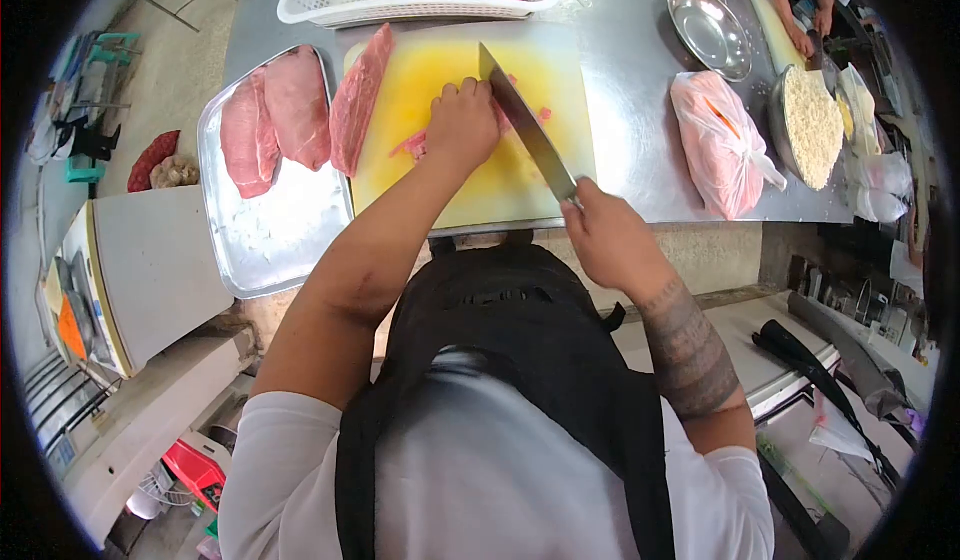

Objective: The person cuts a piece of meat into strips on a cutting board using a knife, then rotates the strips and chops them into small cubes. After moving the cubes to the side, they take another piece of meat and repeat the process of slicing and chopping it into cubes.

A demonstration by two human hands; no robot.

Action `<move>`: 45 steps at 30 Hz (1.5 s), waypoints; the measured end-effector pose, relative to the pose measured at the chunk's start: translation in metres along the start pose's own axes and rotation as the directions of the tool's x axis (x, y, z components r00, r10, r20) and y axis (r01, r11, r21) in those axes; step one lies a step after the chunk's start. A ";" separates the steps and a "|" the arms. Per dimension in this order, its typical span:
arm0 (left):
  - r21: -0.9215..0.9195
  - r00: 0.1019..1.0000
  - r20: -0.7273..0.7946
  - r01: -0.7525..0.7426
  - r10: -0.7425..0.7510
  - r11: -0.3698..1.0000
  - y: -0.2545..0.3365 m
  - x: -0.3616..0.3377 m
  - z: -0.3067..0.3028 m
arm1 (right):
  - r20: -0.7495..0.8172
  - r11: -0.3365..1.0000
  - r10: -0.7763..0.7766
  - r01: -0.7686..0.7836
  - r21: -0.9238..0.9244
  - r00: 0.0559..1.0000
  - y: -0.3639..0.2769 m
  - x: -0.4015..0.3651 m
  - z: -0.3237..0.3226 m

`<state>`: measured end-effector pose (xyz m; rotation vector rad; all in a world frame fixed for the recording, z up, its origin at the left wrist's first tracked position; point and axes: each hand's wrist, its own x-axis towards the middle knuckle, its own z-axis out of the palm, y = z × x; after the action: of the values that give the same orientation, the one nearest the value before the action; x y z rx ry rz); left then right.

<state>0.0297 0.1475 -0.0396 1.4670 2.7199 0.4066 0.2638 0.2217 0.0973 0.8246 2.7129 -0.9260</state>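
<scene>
My right hand (607,232) is wrapped round the handle of a long, wide kitchen knife (532,130), whose blade slants up and left across the yellow cutting board (560,70). Beside the blade, my left hand (463,125) presses down on meat with its fingers curled. Most of that meat is hidden under the hand; small pink strips (408,146) show to its left and a few bits lie right of the blade. A long slab of raw meat (360,90) rests along the board's left edge.
Larger raw meat pieces (298,110) lie on a metal tray (290,250) at left. Diced meat fills a white basket (420,8) at the back. Rightward are a bagged pink bundle (715,140), a metal bowl (705,30), a bowl of pale shreds (812,125) and another person's hands (805,35).
</scene>
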 end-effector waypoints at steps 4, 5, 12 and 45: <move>-0.028 0.999 0.030 -0.015 0.016 0.999 -0.001 0.002 -0.005 | -0.072 0.997 -0.061 0.057 -0.051 0.996 0.010 0.080 0.049; -0.042 0.999 0.042 -0.010 0.012 0.999 -0.002 0.003 -0.006 | -0.086 0.997 -0.063 0.059 -0.056 0.994 0.010 0.087 0.047; -0.132 0.999 -0.040 -0.029 0.024 0.991 -0.011 -0.003 0.012 | 0.069 0.994 0.052 -0.045 -0.102 0.996 -0.032 0.020 -0.017; -0.067 0.997 0.006 -0.070 0.071 0.995 -0.019 -0.011 0.003 | -0.023 0.997 0.022 -0.024 -0.070 0.999 -0.020 0.067 0.014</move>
<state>0.0204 0.1292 -0.0482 1.5471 2.6268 0.4868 0.1961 0.2305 0.0753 0.8555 2.7315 -0.8164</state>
